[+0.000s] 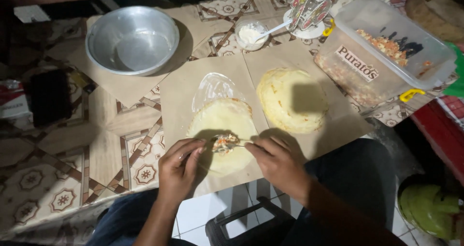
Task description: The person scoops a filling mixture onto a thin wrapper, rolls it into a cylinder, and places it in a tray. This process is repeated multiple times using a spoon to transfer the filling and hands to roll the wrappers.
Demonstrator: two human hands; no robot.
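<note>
At about ten o'clock from the hands sat a metal bowl point(131, 39), with nothing visible in it but a watery sheen on its bottom, resting on brown paper over the patterned floor tiles point(58, 178). The left hand point(180, 168) lay at the seven o'clock edge of a pale round wrapper point(224, 125), fingers curled loosely and thumb and forefinger pinching that near edge. On the wrapper, at its six o'clock side, sat a small heap of chopped orange-and-white filling point(224, 143), placed but not yet covered. At twelve o'clock from the wrapper a thin clear plastic sheet point(212, 89) lay on the brown paper sheet point(176, 105). The right hand point(278, 161), at five o'clock of the wrapper, was closed in a pinch around what looked like a slim utensil handle reaching toward the filling; the shadow made it hard to be sure. Judging by this, the wrapper was loaded and the fold had barely begun: the sides and the roll were left to do. At one o'clock of the hands a stack of further wrappers point(292, 98) waited untouched. Beyond it, at twelve o'clock, stood a small cup of white paste point(250, 34) with a spoon in it. At two o'clock the clear plastic tub point(382, 57) held plenty of the same filling
</note>
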